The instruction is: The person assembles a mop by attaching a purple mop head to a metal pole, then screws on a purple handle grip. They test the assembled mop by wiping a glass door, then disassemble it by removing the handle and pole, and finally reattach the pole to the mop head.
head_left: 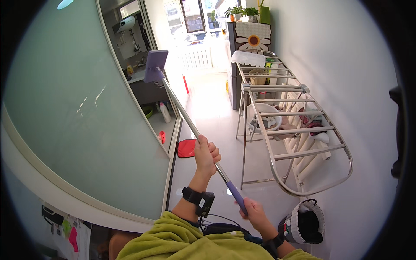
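Observation:
A flat mop (186, 115) with a purple rectangular head, a silver pole and a purple end grip slants up to the left in front of me. My left hand (206, 155) is closed around the middle of the pole. Lower down, my right hand (255, 214) grips the end of the purple grip. The mop head is raised off the floor, beside the doorway in the frosted glass partition (86, 121); I cannot tell whether it touches the door frame.
To the right stands a metal drying rack (299, 130) with a white cloth (248, 59) over its far end. A white basin (265, 118) sits beneath it. A lined basket (323, 219) is at the near right wall. A red mat (186, 148) lies by the doorway.

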Action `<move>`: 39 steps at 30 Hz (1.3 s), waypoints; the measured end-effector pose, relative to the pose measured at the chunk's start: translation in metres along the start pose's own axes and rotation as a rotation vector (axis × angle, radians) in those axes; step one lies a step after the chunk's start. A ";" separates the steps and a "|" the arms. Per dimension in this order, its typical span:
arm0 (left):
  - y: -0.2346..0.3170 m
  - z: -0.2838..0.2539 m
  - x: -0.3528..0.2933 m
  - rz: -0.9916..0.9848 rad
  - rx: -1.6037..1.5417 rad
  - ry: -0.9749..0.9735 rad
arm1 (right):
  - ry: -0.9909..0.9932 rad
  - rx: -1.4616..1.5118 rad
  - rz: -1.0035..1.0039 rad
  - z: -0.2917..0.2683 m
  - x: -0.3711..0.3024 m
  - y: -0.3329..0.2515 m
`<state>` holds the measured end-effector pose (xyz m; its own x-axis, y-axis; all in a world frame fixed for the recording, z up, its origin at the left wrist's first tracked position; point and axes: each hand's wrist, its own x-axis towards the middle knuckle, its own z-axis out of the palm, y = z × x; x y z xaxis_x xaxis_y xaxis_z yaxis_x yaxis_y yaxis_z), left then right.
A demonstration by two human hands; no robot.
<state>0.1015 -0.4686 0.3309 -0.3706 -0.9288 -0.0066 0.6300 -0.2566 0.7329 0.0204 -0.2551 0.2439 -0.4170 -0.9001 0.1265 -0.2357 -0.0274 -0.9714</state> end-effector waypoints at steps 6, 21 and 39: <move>-0.009 -0.001 0.049 0.057 -0.012 0.078 | -0.033 0.148 0.121 -0.003 0.053 0.017; 0.013 -0.043 0.224 0.008 0.020 0.111 | -0.479 1.037 0.714 0.043 0.231 0.028; 0.088 -0.103 0.476 0.063 0.005 0.124 | -0.602 0.843 0.655 0.148 0.494 0.038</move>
<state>0.0505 -0.9611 0.3220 -0.2428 -0.9691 -0.0445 0.6457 -0.1957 0.7381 -0.0650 -0.7649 0.2399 0.2817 -0.9006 -0.3310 0.6011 0.4346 -0.6707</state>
